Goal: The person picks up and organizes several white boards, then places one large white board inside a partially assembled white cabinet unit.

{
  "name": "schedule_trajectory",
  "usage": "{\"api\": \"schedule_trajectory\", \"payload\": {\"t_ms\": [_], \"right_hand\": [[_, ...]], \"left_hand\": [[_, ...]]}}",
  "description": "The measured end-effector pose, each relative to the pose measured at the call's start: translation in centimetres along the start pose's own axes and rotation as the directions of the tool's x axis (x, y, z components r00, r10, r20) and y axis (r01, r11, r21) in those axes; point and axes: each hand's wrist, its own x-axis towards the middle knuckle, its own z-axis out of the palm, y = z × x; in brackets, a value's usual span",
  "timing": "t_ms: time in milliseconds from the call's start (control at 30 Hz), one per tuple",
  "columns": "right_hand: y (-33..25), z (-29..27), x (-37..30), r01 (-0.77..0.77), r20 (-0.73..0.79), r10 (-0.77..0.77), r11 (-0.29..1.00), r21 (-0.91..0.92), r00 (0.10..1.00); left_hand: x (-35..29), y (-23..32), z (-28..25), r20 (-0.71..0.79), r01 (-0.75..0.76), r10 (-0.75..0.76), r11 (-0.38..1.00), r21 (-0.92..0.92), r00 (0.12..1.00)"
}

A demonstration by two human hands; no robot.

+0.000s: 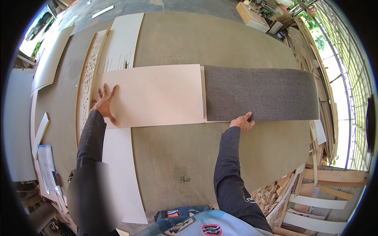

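My left hand (104,107) lies spread on the left end of a cream-coloured flat board (157,94). To the right of that board is a dark grey, rough-textured sheet (260,94), with a pale strip showing along the seam between them. My right hand (243,121) pinches the near edge of the grey sheet, thumb on top and the other fingers partly hidden. Beneath the cream board runs a long white panel (120,177), showing at its near and far sides. A wooden-edged panel with a speckled face (87,74) stands just left of my left hand.
A large brownish worktop (189,169) carries these pieces. Wood offcuts (321,90) are stacked along the right edge, more lying at lower right. A clear plastic-like sheet (47,165) and a narrow white strip (41,129) are at left. A wooden box (252,17) stands at the far right.
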Motion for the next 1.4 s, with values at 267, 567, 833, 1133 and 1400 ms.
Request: {"api": "schedule_trajectory", "payload": {"t_ms": [267, 567, 833, 1133, 1400], "right_hand": [[1.1, 1.7, 1.4, 0.001, 0.0, -0.001, 0.994, 0.107, 1.0], [0.7, 0.4, 2.6, 0.062, -0.017, -0.061, 0.996, 0.068, 0.998], [-2.0, -9.5, 8.5, 0.169, -0.008, -0.169, 0.986, 0.013, 0.986], [0.4, -25.1, 10.6, 0.098, -0.123, -0.096, 0.995, 0.009, 0.988], [0.5, -33.0, 8.5, -0.02, -0.127, 0.035, 0.993, 0.115, 0.991]], "left_hand": [[1.5, -0.1, -1.2, -0.023, -0.047, 0.046, 0.999, -0.019, 0.999], [1.5, 0.3, -1.6, -0.022, -0.039, 0.038, 0.998, -0.045, 0.999], [-1.9, -1.9, 1.0, -0.297, -0.113, 0.072, 0.986, -0.124, 0.952], [-10.2, 6.3, 7.8, -0.661, -0.212, -0.403, 0.73, -0.649, 0.633], [-6.3, 6.9, 8.4, 0.361, -0.17, -0.805, -0.485, -0.858, 0.471]]}}
